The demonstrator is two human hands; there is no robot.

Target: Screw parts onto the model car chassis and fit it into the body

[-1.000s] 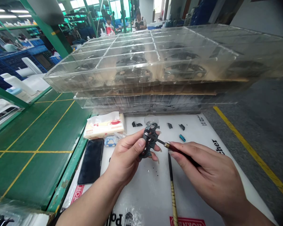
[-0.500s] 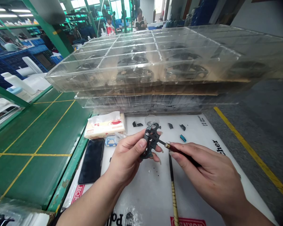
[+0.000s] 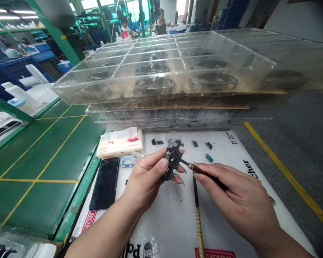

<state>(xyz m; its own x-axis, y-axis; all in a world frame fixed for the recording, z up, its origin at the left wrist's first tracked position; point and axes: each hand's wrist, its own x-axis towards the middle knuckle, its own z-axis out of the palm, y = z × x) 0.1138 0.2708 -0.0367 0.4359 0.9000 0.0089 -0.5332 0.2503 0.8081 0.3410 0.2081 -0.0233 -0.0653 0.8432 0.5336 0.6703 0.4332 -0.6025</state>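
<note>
My left hand [image 3: 148,175] is closed around a dark grey openwork part [image 3: 173,161] that looks like a model car body shell, holding it tilted above the white work surface. A thin hand tool with a flat dark blade [image 3: 181,159], brass ferrule and reddish-brown handle is in my right hand [image 3: 237,197]. Its tip reaches into an opening of the part; whether it is a file or a scraper I cannot tell. Below lies a second slim tool with a yellow wrapped handle [image 3: 199,225]. Small dark pieces [image 3: 208,145] and a blue piece [image 3: 209,158] lie behind my hands.
Stacked clear plastic trays [image 3: 161,79] with dark shells overhang the back of the surface. On the left are a tissue pack [image 3: 121,143], a black phone [image 3: 104,184] and a green bench [image 3: 37,172]. A round clear dish [image 3: 173,136] sits behind the part. Other people are far back.
The hands, the dark part and the tool stay almost in place. In the background, a person has stretched an arm out to the right.
</note>
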